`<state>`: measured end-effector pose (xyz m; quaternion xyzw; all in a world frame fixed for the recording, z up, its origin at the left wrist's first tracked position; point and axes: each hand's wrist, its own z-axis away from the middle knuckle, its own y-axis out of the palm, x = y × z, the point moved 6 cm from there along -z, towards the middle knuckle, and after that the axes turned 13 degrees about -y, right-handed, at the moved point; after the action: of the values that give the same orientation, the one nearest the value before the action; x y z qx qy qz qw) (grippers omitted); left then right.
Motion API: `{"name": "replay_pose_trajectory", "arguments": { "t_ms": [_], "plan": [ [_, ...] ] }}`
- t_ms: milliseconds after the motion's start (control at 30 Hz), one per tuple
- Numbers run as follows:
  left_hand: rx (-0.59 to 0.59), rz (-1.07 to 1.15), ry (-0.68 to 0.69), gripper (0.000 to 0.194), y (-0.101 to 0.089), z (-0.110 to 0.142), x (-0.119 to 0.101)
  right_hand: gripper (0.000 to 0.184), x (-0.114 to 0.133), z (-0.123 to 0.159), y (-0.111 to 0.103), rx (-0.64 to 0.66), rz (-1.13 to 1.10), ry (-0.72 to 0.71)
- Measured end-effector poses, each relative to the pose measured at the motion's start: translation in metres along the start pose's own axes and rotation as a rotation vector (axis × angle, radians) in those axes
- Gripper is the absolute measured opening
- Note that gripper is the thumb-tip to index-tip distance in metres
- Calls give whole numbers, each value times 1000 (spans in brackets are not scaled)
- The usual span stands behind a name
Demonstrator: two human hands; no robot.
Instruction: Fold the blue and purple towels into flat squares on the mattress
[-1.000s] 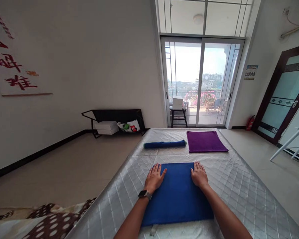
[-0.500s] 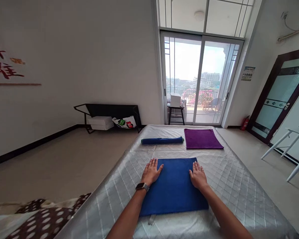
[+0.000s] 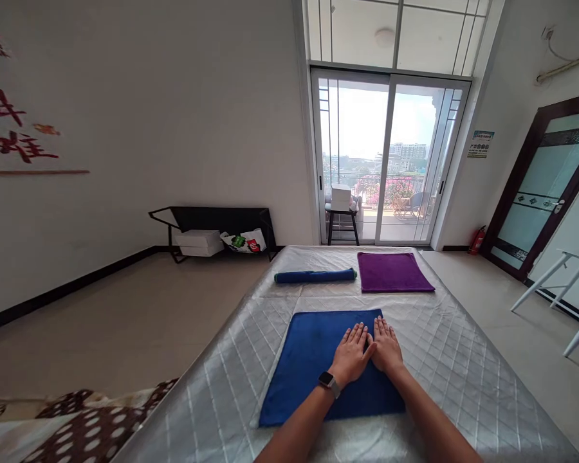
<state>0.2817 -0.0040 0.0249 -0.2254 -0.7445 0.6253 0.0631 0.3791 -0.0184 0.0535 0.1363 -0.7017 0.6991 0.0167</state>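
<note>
A blue cloth lies spread flat on the silver quilted bed cover. My left hand, with a watch at the wrist, rests flat on the cloth right of its middle. Beside it, my right hand lies flat over the cloth's right edge. The fingers of both hands are stretched out, and the thumbs meet or nearly meet. Neither hand grips anything. Beyond the cloth are a rolled blue cloth with green ends and, to its right, a flat purple cloth.
A brown dotted blanket is at the lower left. Against the far wall stands a black rack with white boxes and a printed bag. To the right are a white stool and a fire extinguisher.
My left hand has slid right across the blue cloth, from its left edge to beside my right hand. The cloth's left side is now uncovered. My right hand has stayed nearly in place.
</note>
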Motion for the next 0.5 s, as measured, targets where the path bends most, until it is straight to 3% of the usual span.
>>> {"name": "replay_pose_trajectory", "arguments": {
  "t_ms": [100,367,500],
  "plan": [
    [4,-22,-65,68,-5,6,28,65,-1,0,-1,-10,5,32],
    [-44,-136,-406,78,-25,50,181,66,-4,-4,2,-13,-42,56],
    [-67,-125,-460,83,-24,62,207,65,-1,0,-3,-23,-41,56]
  ]
}}
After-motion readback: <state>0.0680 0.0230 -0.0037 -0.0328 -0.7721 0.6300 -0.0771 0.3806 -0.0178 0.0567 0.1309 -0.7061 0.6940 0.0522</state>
